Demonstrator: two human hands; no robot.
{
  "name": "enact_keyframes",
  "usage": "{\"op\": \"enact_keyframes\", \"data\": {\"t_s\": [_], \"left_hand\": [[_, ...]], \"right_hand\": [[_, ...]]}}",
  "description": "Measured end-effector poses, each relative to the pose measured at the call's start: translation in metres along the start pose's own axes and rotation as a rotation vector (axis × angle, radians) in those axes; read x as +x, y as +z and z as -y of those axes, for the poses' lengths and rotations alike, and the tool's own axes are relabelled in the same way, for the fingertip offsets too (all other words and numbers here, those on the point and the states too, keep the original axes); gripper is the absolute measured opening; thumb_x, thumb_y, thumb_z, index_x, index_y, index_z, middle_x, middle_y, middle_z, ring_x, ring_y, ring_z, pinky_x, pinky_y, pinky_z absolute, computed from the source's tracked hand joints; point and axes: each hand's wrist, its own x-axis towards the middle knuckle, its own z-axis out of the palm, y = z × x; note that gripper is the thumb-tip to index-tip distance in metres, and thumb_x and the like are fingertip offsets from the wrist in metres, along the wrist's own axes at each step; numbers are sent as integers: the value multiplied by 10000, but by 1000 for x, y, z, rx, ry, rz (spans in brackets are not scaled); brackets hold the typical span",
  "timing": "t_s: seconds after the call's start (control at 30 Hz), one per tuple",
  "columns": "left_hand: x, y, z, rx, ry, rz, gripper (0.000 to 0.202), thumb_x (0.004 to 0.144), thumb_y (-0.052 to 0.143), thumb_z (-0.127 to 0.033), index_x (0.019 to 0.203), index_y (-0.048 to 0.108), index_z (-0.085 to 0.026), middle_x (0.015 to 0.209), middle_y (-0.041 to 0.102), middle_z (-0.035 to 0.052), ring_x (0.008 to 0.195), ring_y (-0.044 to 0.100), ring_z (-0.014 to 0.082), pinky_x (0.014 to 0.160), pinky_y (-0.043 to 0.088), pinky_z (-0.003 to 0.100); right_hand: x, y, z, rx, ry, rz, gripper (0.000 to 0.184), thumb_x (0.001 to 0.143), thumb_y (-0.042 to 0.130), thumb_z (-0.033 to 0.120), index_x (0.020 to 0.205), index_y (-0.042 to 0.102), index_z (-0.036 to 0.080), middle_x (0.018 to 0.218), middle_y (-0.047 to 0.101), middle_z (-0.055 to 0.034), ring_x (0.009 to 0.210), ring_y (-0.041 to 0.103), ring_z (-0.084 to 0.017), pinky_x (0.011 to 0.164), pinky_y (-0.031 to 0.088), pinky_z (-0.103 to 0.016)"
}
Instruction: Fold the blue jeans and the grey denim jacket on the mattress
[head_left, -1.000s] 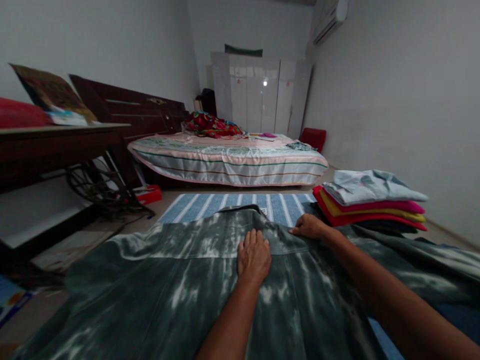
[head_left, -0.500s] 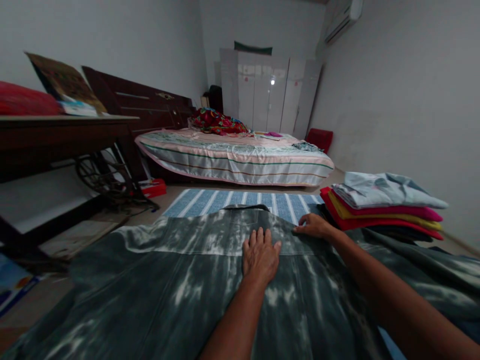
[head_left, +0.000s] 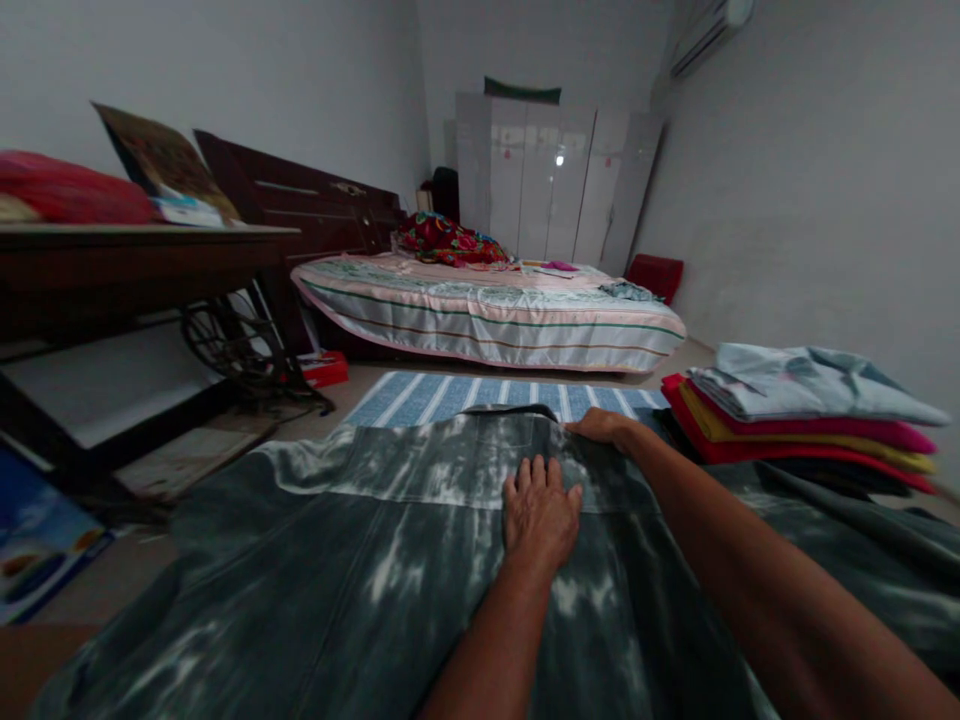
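Note:
A large grey-green tie-dye shirt [head_left: 337, 560] lies spread flat in front of me, collar away from me. My left hand [head_left: 541, 510] rests palm down on its upper back, fingers together and flat. Beyond it, my right hand [head_left: 600, 426] lies on the shirt's far edge right of the collar [head_left: 517, 412], fingers bent onto the cloth; I cannot tell whether they pinch it. A stack of folded clothes [head_left: 810, 410] in red, yellow, pink and pale blue sits to the right of the shirt.
A blue striped mat [head_left: 450, 396] lies beyond the shirt. Behind it is a low bed [head_left: 487, 315] with crumpled clothes. A dark sewing table [head_left: 142, 260] stands at the left. White wardrobes [head_left: 555, 190] line the far wall.
The view has turned left, so things sit further right. My right hand has slid along the far edge toward the collar. My left hand stays flat on the shirt.

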Motion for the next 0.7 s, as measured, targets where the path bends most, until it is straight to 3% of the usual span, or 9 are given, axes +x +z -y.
{"op": "enact_keyframes", "data": {"t_s": [0.17,0.3,0.47,0.6,0.7], "left_hand": [[-1,0,-1,-5,1,-28,523,942,308,-456,1344,469,-162,1406,476,121,1321,366,293,1059,283,478],[-1,2,-1,-11,-6,-29,520,943,313,-457,1344,467,-165,1405,476,123,1329,356,291,1065,276,485],[-1,5,0,-29,-3,-45,519,944,314,-453,1352,457,-164,1419,461,118,1333,351,287,1073,268,493],[-1,3,-1,-50,-2,-51,528,945,322,-448,1392,405,-180,1449,427,105,1344,341,271,1074,283,488],[-2,1,-1,-55,3,-52,530,945,320,-456,1398,399,-192,1454,423,96,1348,340,265,1081,281,483]], "right_hand": [[-7,0,1,92,-7,136,332,762,657,454,727,704,128,746,710,-81,578,615,-141,488,424,-212],[-9,6,2,165,-74,133,171,731,663,288,653,671,137,598,660,-18,484,554,-102,472,406,-196],[-4,6,3,144,-170,-9,74,703,602,177,684,666,145,557,615,17,491,527,-90,480,376,-185],[5,1,1,65,-222,-221,112,675,596,141,750,677,164,759,677,-29,773,615,-157,625,408,-204],[11,10,-4,29,-194,-318,147,667,591,107,767,678,169,906,689,-85,967,601,-214,740,416,-243]]}}
